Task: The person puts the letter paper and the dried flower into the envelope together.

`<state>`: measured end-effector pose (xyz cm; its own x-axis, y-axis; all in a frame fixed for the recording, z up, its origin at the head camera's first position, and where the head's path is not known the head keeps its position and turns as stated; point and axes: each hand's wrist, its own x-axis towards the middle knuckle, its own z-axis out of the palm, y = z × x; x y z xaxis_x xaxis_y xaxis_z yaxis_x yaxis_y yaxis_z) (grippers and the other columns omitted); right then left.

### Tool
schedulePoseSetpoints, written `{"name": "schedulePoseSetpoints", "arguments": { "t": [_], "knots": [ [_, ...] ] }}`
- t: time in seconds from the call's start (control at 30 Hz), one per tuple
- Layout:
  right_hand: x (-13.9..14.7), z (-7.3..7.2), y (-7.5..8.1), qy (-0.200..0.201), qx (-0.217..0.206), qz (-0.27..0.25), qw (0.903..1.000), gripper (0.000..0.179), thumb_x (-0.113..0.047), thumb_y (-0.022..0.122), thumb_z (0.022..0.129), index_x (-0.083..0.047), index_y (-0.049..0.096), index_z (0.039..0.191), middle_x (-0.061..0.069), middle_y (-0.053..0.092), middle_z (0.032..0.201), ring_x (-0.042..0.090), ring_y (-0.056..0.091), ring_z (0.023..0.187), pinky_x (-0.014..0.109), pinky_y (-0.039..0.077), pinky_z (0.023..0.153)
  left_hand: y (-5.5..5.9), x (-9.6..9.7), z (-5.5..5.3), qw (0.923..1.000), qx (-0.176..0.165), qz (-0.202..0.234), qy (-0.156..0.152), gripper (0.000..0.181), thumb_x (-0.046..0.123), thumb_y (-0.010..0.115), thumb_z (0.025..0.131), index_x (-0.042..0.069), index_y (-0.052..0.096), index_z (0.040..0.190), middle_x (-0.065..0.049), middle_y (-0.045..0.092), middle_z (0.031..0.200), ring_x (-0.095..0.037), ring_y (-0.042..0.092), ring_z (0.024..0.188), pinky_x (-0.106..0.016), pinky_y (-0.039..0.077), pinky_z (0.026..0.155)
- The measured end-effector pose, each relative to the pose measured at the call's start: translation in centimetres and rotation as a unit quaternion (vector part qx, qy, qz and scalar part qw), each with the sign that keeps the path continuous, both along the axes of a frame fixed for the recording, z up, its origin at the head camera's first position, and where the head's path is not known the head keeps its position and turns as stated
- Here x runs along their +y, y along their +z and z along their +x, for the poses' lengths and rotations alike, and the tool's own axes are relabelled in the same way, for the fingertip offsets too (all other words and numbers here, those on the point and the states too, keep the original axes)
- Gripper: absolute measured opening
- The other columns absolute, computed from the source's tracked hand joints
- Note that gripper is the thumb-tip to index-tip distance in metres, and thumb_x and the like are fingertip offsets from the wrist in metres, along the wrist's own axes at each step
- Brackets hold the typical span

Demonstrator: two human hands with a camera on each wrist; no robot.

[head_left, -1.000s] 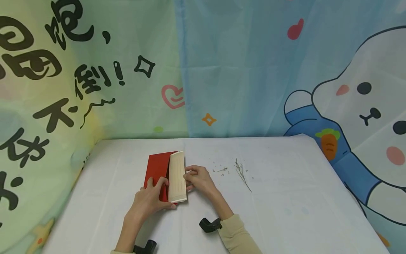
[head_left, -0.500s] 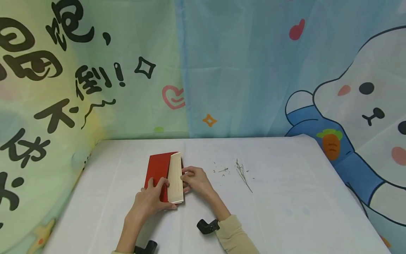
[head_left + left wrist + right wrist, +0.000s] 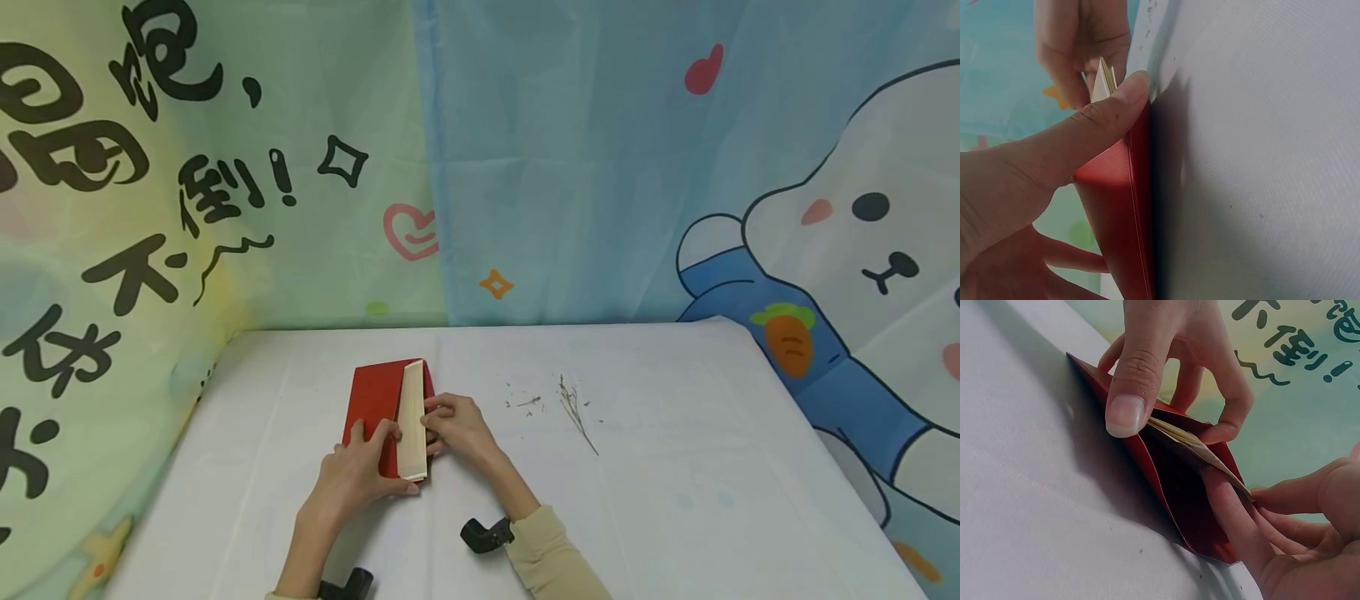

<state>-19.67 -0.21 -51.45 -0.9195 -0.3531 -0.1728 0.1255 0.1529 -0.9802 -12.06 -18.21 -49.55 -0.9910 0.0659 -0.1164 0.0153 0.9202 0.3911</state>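
Seemingly mostly inserted, the paper point(image 3: 412, 408) leaves a strip outside the red envelope point(image 3: 374, 388), left hand point(image 3: 349, 473) pinching envelope, right hand point(image 3: 463, 427) paper.

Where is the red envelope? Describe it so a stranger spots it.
On the white table, go left from the dry sprig to the right hand, which holds cream paper. That paper sits in the mouth of the red envelope, gripped by the left hand; nothing else on the table is red.
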Motion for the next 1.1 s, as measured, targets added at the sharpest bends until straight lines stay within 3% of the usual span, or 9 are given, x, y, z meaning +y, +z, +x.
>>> {"name": "schedulePoseSetpoints", "arguments": {
  "t": [0.2, 0.4, 0.77, 1.1],
  "knots": [
    [-0.3, 0.1, -0.2, 0.006, 0.000, -0.004, 1.0000, 0.033, -0.003, 0.065, 0.096, 0.009, 0.062, 0.126, 0.023, 0.075, 0.098, 0.021, 0.074, 0.072, 0.041, 0.062, 0.064, 0.1, 0.0, 0.2, 1.0000, 0.002, 0.001, -0.002, 0.076, 0.053, 0.095, 0.064, 0.023, 0.050, 0.118, -0.021, 0.054, 0.111, -0.031, 0.055, 0.073, -0.050, 0.054, 0.067],
    [-0.6, 0.0, -0.5, 0.010, -0.005, 0.000, 0.9999, 0.031, -0.002, 0.064, 0.096, 0.008, 0.063, 0.125, 0.019, 0.075, 0.095, 0.019, 0.072, 0.069, 0.038, 0.062, 0.063, 0.2, 0.0, 0.1, 1.0000, -0.001, 0.000, 0.000, 0.076, 0.052, 0.094, 0.065, 0.023, 0.051, 0.120, -0.026, 0.056, 0.120, -0.036, 0.060, 0.078, -0.056, 0.055, 0.073],
    [-1.4, 0.0, -0.7, 0.018, -0.018, 0.003, 0.9997, 0.031, -0.003, 0.064, 0.096, 0.008, 0.062, 0.126, 0.016, 0.075, 0.095, 0.015, 0.072, 0.068, 0.037, 0.062, 0.064, 0.1, 0.0, 0.1, 1.0000, 0.001, 0.002, -0.004, 0.075, 0.053, 0.094, 0.065, 0.023, 0.051, 0.118, -0.023, 0.056, 0.117, -0.034, 0.058, 0.077, -0.052, 0.055, 0.070],
    [-2.1, 0.1, -0.9, 0.030, -0.029, -0.008, 0.9991, 0.036, 0.001, 0.069, 0.092, 0.010, 0.062, 0.126, 0.021, 0.075, 0.098, 0.026, 0.076, 0.076, 0.040, 0.063, 0.067, 0.0, 0.0, 0.0, 1.0000, 0.002, -0.001, -0.004, 0.075, 0.051, 0.094, 0.066, 0.022, 0.051, 0.120, -0.028, 0.055, 0.124, -0.042, 0.062, 0.083, -0.055, 0.055, 0.072]
  ]
}}
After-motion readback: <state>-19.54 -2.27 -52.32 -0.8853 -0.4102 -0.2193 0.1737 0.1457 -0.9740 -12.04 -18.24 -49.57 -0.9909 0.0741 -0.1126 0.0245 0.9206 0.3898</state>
